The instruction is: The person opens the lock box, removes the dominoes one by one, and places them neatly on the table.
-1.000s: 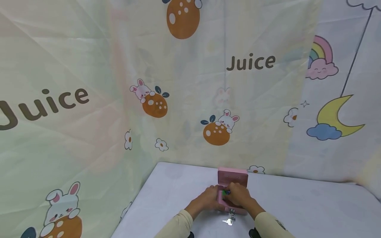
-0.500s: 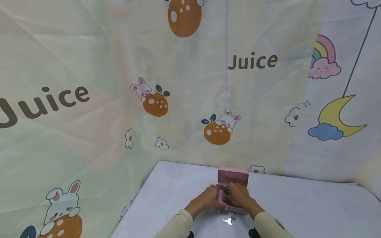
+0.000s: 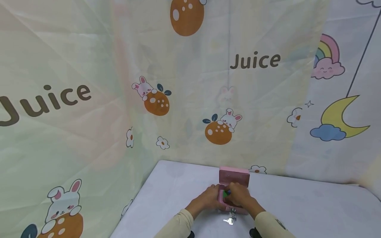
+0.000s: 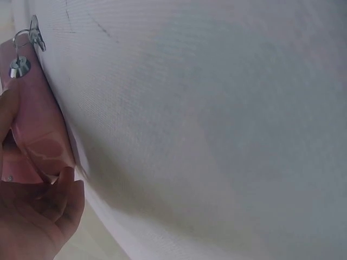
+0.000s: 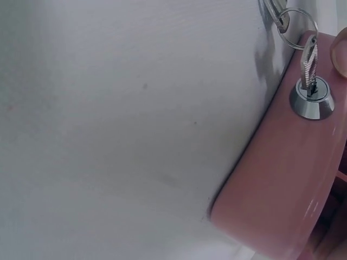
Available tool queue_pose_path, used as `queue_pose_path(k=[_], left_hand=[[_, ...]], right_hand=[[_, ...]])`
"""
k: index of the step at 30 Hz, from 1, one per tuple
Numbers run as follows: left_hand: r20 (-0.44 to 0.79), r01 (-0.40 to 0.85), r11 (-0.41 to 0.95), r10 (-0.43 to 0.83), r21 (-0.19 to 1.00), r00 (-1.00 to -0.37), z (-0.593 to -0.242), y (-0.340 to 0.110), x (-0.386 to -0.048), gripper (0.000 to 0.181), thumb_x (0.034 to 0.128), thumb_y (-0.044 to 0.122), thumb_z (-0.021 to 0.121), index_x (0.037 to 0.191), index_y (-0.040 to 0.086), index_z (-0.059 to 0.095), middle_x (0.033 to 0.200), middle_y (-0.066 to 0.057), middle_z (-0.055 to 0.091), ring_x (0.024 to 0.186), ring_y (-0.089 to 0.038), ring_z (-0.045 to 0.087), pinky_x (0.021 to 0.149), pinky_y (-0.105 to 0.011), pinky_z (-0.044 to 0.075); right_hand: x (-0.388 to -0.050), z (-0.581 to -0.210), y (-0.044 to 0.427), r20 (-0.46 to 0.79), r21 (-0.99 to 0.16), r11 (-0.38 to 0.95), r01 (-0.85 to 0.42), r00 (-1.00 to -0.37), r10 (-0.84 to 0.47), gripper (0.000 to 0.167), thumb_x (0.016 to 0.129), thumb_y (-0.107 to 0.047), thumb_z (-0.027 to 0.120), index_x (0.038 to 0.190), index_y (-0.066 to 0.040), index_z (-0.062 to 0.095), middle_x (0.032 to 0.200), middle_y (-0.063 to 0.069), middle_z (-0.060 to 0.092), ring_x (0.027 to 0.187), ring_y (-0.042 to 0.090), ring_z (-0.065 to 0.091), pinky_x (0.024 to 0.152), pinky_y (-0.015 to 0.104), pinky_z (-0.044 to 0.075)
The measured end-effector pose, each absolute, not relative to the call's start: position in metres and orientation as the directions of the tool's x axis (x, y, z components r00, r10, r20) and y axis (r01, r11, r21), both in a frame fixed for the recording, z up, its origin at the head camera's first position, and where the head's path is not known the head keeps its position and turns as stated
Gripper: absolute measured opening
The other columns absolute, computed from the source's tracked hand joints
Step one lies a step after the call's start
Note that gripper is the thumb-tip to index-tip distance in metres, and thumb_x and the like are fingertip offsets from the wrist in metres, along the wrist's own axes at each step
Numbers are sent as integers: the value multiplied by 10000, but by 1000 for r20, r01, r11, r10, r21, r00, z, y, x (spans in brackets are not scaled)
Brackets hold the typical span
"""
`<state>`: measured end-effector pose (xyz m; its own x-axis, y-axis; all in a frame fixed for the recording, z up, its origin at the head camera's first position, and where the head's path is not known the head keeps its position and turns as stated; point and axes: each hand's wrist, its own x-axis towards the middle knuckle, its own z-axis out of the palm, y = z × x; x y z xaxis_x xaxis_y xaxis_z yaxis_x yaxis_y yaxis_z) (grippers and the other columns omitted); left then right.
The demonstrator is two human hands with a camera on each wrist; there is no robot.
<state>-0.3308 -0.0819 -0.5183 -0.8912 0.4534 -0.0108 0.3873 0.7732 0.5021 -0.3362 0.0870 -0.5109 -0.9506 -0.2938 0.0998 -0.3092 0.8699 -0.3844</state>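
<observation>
A pink metal lock box stands on the white table with its lid raised. My left hand grips the box's left side; in the left wrist view its thumb lies on the front and its fingers bend round the corner. My right hand reaches down into the box, fingers bent. A small green thing, with a bit of dark blue beside it, shows at those fingers; its kind is unclear. The right fingertips are hidden, so a hold on it cannot be made out. A key sits in the front lock.
From the lock's key ring a second key hangs at the box's front, near the tabletop. Behind the white table hangs a printed cloth with rabbits and oranges, close to the lid. Another cloth wall rises at the left.
The head view has shifted slightly, so everything sits a little further right. Both hands keep nearly the same place at the box; the green thing's visible part differs slightly.
</observation>
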Motion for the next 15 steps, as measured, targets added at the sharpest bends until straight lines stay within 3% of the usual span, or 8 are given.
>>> queue_pose_path(k=[7,15], left_hand=[[-12,383,781,446,493,-895,-518,-82,-331,947,705,507,882,1471,148,458,1161,22,586,1018,-67,536,917,-283,512],[-10,396,794,451,461,-892,-521,-81,-332,938,725,532,860,1465,124,453,1175,-3,587,1056,-99,549,933,-298,512]], right_hand=[[-333,-507,83,143,-386,841,-380,-925,-353,281,725,-160,895,966,-76,778,870,48,754,710,125,563,718,362,566],[-329,-507,78,129,-415,813,-409,-911,-393,231,738,-119,877,933,-81,760,828,14,731,705,109,554,679,320,560]])
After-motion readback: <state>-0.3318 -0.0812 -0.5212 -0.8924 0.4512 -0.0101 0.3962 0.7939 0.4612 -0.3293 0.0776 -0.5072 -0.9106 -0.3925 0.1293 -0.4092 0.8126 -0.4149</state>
